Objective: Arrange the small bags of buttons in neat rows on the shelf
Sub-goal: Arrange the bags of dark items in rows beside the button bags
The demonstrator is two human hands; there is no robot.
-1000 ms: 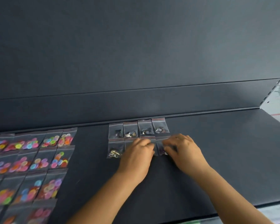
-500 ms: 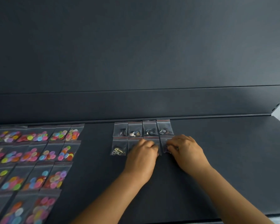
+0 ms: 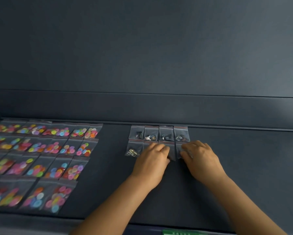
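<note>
On the dark shelf (image 3: 244, 167), both hands rest with curled fingers on the second row of small clear bags of metal buttons (image 3: 159, 133): left hand (image 3: 150, 160) beside right hand (image 3: 200, 158). What they pinch, I cannot tell. Bags of colourful buttons (image 3: 40, 158) lie well left.

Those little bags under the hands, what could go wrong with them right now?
1. The left hand and right hand work on neighbouring second-row bags; a nudge could push them askew or overlapping.
2. The back row of four bags touches this row, so a forward push might shift it.
</note>
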